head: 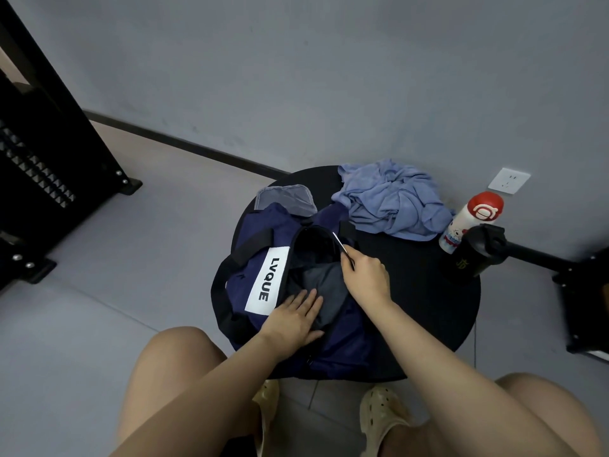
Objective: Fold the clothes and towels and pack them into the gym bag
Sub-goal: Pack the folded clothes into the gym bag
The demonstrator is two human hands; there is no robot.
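Navy gym bag (263, 258) lies under my flat left hand (293, 319); my right hand (365, 275) pinches its zipper pull (339, 243), blue towel (392, 201) beyond.

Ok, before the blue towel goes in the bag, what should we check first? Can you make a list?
1. Gym bag unzipped and mouth open: ok. The right hand pinches the zipper edge and holds it up.
2. Grey cloth already inside lies flat: ok, the left hand presses on it with straight fingers.
3. Blue towel folded: not ok, it lies crumpled on the round table behind the bag.
4. A hand free to fetch the towel: not ok, both are busy at the bag.
5. Room left in the bag: cannot tell, the far end is dark.
6. White bottle clear of the towel: ok, it stands upright beside it.
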